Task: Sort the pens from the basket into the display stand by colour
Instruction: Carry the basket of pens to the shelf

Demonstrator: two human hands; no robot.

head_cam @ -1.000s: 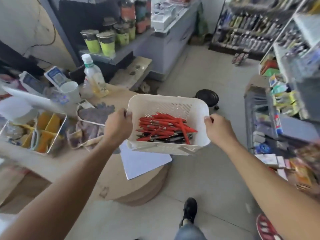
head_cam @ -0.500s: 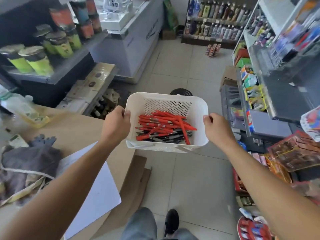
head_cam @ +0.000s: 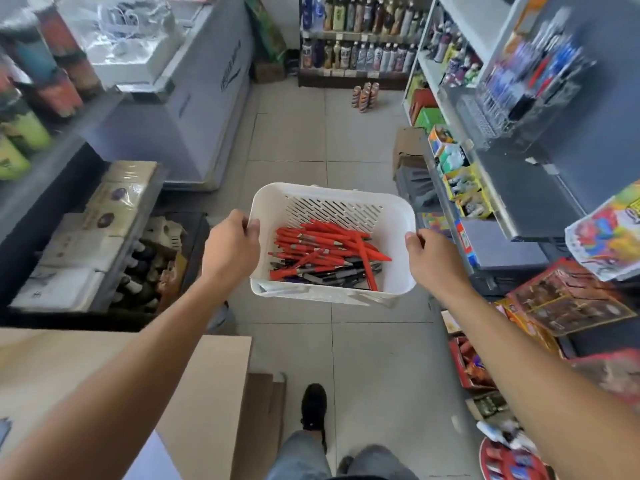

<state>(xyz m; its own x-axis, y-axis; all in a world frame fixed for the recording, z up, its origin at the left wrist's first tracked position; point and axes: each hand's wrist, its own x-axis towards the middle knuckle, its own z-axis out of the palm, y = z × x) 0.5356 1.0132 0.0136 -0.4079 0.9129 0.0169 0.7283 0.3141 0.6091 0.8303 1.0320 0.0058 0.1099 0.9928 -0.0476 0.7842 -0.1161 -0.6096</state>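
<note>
Basket rims in both hands

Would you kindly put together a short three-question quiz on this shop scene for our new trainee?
1. True or false: both hands grip the white basket by its side rims.
2. Which colour of pens lies on top of the pile? A) blue B) red C) green
3. Fill in: the display stand with pens hangs on the shelving to the person's ____.

Key:
1. True: the left hand and the right hand each hold a rim.
2. B; darker pens lie beneath.
3. right
</note>
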